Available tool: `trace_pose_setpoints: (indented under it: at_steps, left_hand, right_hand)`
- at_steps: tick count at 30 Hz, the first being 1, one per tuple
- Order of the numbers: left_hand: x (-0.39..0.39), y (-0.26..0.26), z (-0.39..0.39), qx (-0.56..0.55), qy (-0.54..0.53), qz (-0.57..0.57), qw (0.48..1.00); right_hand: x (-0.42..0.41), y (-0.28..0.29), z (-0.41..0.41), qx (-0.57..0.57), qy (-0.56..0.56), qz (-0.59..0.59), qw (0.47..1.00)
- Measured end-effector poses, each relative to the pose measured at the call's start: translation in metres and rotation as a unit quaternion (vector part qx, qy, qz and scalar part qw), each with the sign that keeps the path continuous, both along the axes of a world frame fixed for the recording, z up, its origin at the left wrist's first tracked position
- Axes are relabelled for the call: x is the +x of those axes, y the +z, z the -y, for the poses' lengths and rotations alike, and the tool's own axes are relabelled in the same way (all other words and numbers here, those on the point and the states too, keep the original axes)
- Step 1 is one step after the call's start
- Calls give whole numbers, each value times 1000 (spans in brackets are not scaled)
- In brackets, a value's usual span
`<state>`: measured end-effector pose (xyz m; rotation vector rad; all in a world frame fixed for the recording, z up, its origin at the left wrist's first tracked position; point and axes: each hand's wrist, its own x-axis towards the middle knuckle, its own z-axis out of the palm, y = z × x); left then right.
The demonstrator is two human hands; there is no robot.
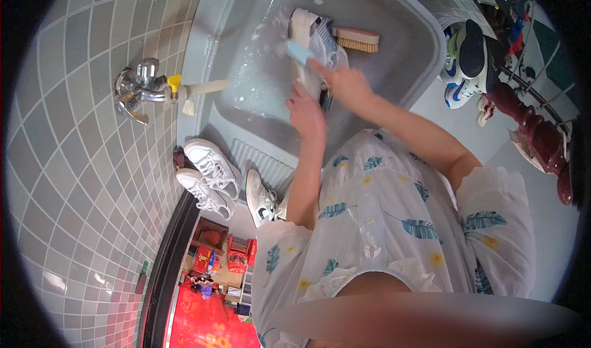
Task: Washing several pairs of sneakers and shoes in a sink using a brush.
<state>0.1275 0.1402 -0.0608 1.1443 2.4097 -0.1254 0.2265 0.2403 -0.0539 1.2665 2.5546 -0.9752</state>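
A white and grey-blue sneaker point(328, 48) lies in a grey laundry sink point(249, 131), in front of me. My left hand point(307, 110) grips its near end, with the fingers on the pale sole. My right hand point(344, 85) holds a light-blue brush or scraper point(299, 52) against the side of the shoe; its working end is blurred. Just beyond the shoe, a scrubbing brush with a pink back and tan bristles point(358, 39) rests in the basin. Suds and wet patches show on the basin floor.
A chrome tap point(147, 89) with a yellow valve and pale hose juts from the tiled wall at left. White sneakers point(212, 168) and another white shoe point(261, 198) stand by the ribbed ledge. More shoes point(461, 62) sit right of the sink, near a dark-red turned post point(531, 117).
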Motion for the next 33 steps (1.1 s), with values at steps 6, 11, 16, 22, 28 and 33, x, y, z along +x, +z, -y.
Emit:
trace_pose_setpoints:
  at_steps: [6, 11, 16, 22, 28, 33]
  left_hand:
    - [18, 7, -16, 0, -34, 56, 998]
    - [14, -9, -10, -23, -24, 68, 997]
    - [9, -5, -23, -40, -32, 102, 993]
    - [12, -28, -32, -53, -35, 83, 995]
    - [0, -24, -28, -52, -27, 105, 993]
    - [7, -23, -35, -43, -53, 99, 993]
  right_hand:
    - [8, -63, -77, 47, -143, -17, 988]
    - [1, -20, -30, 26, 74, 47, 996]
    - [17, -39, -36, 70, -48, 26, 996]
    - [-5, -47, -61, 91, -47, 25, 994]
    - [16, -36, -18, 54, -35, 34, 997]
    - [-5, -73, -87, 122, -158, -42, 979]
